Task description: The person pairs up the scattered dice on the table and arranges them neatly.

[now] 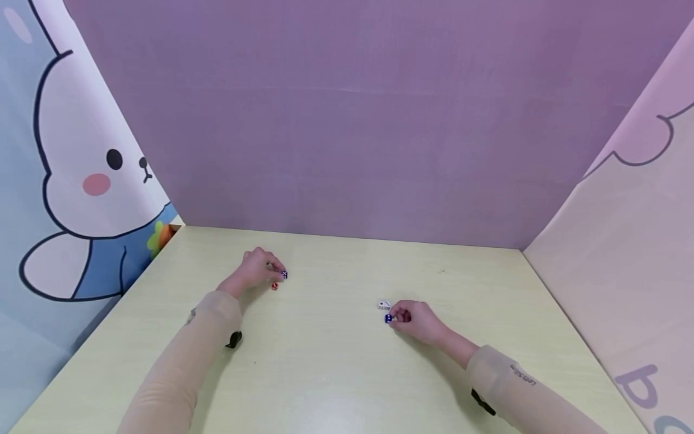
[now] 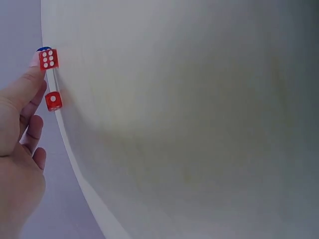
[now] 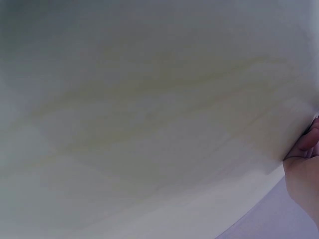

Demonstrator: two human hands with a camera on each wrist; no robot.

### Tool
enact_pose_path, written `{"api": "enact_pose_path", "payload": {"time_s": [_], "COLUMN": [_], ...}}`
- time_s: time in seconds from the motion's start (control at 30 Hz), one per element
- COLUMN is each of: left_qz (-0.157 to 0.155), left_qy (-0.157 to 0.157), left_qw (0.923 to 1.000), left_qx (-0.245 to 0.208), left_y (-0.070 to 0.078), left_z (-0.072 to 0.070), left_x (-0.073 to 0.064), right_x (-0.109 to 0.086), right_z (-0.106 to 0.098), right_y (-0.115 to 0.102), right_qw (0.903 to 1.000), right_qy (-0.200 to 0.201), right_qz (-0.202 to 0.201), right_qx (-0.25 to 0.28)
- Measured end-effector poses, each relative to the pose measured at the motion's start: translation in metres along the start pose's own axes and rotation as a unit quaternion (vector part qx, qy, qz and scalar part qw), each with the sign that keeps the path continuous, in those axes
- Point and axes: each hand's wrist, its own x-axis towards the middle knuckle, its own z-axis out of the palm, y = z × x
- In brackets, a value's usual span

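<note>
In the head view, my left hand (image 1: 259,267) reaches to the table's left part and pinches a blue die (image 1: 284,275) at its fingertips. Close below those fingers lies a red die (image 1: 275,286). The left wrist view shows two red dice: one with a six face (image 2: 48,59) partly covers the blue die (image 2: 44,49), and one with a single pip (image 2: 53,100) lies nearer the curled fingers. My right hand (image 1: 417,320) holds another blue die (image 1: 388,318) between thumb and finger, right beside white dice (image 1: 384,305). Only part of this hand shows in the right wrist view, its die hidden.
The pale wooden table (image 1: 320,361) meets a purple back panel (image 1: 347,132). A rabbit-print cloth (image 1: 76,150) hangs along the left side, and a pale printed cloth (image 1: 623,241) along the right. A small dark mark (image 1: 441,270) is on the table at the back right.
</note>
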Motion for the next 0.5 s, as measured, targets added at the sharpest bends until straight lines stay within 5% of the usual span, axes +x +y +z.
{"api": "enact_pose_path", "payload": {"time_s": [0.3,0.5], "left_qz": [-0.024,0.000], "left_qy": [-0.031,-0.032], "left_qw": [0.9991,0.9995], "left_qx": [-0.016,0.002], "left_y": [0.016,0.025], "left_z": [0.004,0.011], "left_x": [0.002,0.010], "right_x": [0.001,0.001], "right_z": [0.000,0.000], "right_y": [0.001,0.001], "right_qw": [1.0000,1.0000], "right_qy": [-0.001,0.002], "right_qz": [-0.004,-0.004], "right_qx": [0.000,-0.006]}}
